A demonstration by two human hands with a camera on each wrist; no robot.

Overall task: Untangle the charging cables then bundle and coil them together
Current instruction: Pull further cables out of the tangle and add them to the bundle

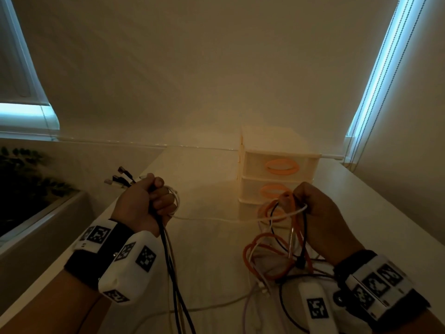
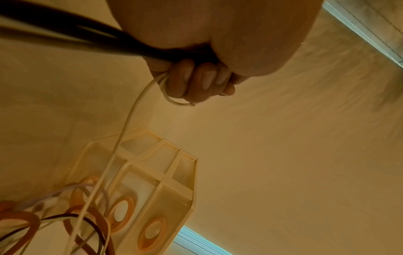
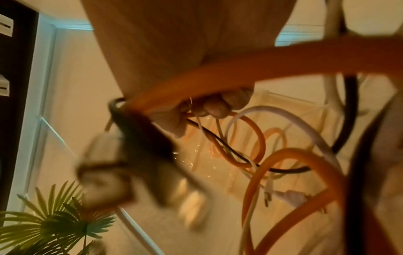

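Marker-covered wrist cameras (image 1: 130, 268) sat on both forearms above a white table (image 1: 207, 249), where the left hand (image 1: 144, 203) clenched a gathered bundle of black and white charging cables (image 1: 168, 256), their plugs (image 1: 119, 179) sticking out past the knuckles. Across from it, the right hand (image 1: 320, 220) pinched a tangle of orange, white and black cables (image 1: 274, 251) hanging to the tabletop, one white cable (image 1: 216, 219) stretched between the two hands. Behind the tangle stood a small cream drawer unit (image 1: 279, 169) with orange handles.

Black wristbands (image 1: 84, 266) with white camera housings (image 1: 130, 266), seemingly square black-and-white markers, bare forearms.
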